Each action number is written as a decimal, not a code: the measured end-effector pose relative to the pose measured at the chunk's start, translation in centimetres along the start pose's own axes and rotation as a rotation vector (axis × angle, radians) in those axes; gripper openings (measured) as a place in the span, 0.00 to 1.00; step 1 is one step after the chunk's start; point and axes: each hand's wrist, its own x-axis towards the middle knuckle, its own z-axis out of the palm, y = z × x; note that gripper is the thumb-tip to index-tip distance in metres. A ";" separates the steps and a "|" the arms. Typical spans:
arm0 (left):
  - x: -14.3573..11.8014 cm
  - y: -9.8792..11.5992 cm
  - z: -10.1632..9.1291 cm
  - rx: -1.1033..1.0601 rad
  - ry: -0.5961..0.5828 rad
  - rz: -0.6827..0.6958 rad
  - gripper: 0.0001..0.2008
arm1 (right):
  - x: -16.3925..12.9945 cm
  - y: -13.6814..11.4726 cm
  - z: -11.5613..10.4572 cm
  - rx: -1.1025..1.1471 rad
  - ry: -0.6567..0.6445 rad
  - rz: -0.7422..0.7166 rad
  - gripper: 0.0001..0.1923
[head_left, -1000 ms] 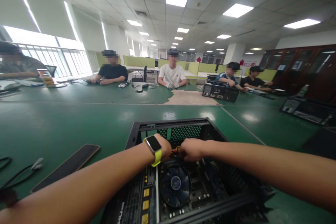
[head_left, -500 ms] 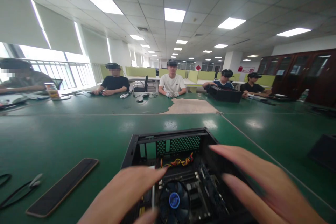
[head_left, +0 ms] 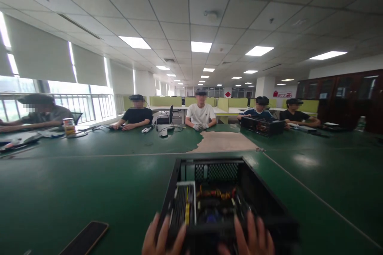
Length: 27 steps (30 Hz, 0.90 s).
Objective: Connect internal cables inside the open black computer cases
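Observation:
An open black computer case [head_left: 269, 191] lies in front of me on the green table, its inside facing up. Within it I see a power supply [head_left: 180, 203] with a pale frame and yellow stripe, red and yellow cables [head_left: 218, 194], and a blurred fan with a blue hub [head_left: 212, 217]. My left hand [head_left: 164, 235] hooks its fingers over the near rim at the left. Farther right on that rim, my right hand [head_left: 251, 234] has its fingers curled over the edge. Both palms are cut off by the frame's bottom.
A flat black strip with a tan edge [head_left: 85, 239] lies at lower left. Across the table [head_left: 89, 183] sit several people, one behind another black computer case [head_left: 263, 126]. A jar [head_left: 69, 127] and cables with small devices [head_left: 164, 131] are at the far side.
My hands have gone from hovering over the case's sides to its near rim. The case sits farther away and to the right. My view has tipped up. The far case now shows its inside.

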 end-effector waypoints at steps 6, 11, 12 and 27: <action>16.8 2.9 1.2 0.017 -0.025 -0.334 0.35 | 17.5 1.9 -2.0 -0.035 -0.185 0.411 0.39; 21.9 5.2 0.1 -0.079 -0.054 -0.250 0.32 | 21.8 2.6 -3.0 -0.006 -0.187 0.444 0.37; 21.8 5.2 0.1 -0.084 -0.067 -0.259 0.32 | 21.7 2.8 -2.8 0.003 -0.190 0.448 0.37; 1.1 1.9 2.7 -0.329 -0.591 -0.024 0.22 | 1.5 4.1 8.8 0.665 -0.382 0.322 0.11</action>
